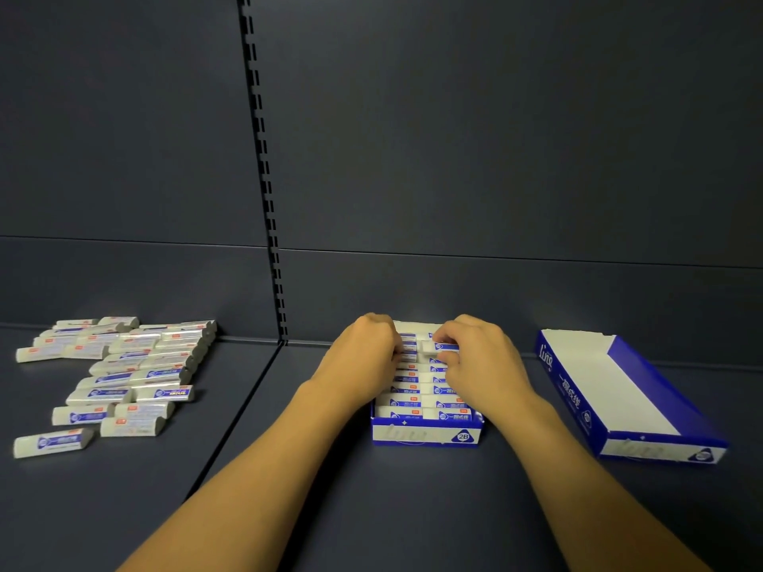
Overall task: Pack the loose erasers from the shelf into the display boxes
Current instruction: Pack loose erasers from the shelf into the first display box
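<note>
Dark shelf (371,509) carries two boxes: a nearly full box (427,435) and an empty box (636,390) right of it. Left hand (365,357) curls into the full one, fingertips hidden. Right hand (475,353) pinches an eraser (431,348) over its far rows. Loose erasers (124,373) lie well left, overlapping, uncountable.

erasers (119,375) — white, blue-banded

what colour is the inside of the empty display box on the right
White inside, with blue outer walls; the empty display box shows best in the head view, its only view.
</note>
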Action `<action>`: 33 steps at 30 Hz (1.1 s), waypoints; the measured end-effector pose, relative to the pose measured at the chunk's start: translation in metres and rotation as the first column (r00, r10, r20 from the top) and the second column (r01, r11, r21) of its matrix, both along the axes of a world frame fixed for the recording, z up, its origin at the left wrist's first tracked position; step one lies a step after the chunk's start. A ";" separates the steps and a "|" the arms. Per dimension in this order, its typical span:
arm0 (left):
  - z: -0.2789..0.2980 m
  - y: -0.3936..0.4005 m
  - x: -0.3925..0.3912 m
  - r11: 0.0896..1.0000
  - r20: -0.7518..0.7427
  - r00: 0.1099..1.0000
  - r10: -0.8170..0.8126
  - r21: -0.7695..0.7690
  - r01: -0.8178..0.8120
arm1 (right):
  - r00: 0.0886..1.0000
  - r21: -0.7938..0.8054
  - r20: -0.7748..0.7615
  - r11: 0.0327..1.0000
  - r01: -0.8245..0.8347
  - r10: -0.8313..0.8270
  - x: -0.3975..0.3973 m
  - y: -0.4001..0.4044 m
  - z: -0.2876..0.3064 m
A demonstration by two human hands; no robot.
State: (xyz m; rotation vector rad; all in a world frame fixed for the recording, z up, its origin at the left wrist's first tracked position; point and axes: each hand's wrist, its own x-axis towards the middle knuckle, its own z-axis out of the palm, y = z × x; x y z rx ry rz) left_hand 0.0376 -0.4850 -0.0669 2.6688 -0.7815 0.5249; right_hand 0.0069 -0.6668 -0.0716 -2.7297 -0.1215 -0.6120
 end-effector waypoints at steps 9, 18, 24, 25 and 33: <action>0.005 0.023 0.003 0.957 0.139 0.971 0.194 -0.245 -0.156 | 1.000 -0.047 0.009 0.999 0.002 -0.001 -0.002 0.002 0.001; -0.010 0.036 0.010 0.914 -0.040 0.917 0.396 -0.076 -0.398 | 0.998 -0.038 -0.049 0.999 0.039 -0.041 0.001 0.002 0.000; -0.015 0.036 0.015 0.921 -0.057 0.931 0.361 -0.136 -0.366 | 0.997 -0.034 -0.065 0.999 0.029 -0.031 0.002 0.002 0.000; -0.016 0.036 0.015 0.921 -0.058 0.932 0.357 -0.144 -0.361 | 0.997 -0.032 -0.068 0.999 0.025 -0.027 0.002 0.002 -0.001; -0.016 0.039 0.009 0.925 -0.067 0.931 0.358 -0.110 -0.364 | 0.999 0.019 -0.048 1.000 -0.018 0.019 -0.004 0.000 0.000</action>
